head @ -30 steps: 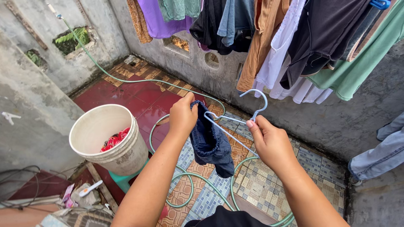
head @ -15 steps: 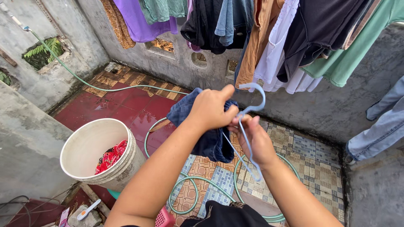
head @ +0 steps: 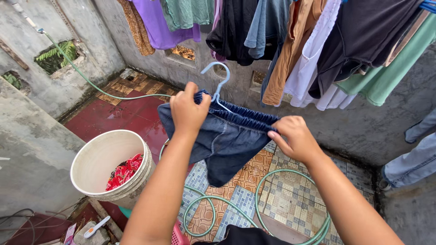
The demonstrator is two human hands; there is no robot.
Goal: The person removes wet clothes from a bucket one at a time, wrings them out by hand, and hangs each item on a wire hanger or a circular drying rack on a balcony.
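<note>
Tiled floor (head: 290, 199): bucket (head: 111, 165), hose (head: 213, 199).

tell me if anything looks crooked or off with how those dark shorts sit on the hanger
The blue hanger tilts left; its hook rises close to the left hand, not midway along the waistband. The dark blue shorts stretch across to the right hand, so they sit lopsided. No tear or damage shows.

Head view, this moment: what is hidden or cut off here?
- Hanger: only the hook shows; the dark blue shorts cover its arms.
- Left hand and right hand: fingertips curl behind the waistband.
- Bucket: its wall hides most of the red cloth.
- Hung clothes: tops cut off by the upper edge.
</note>
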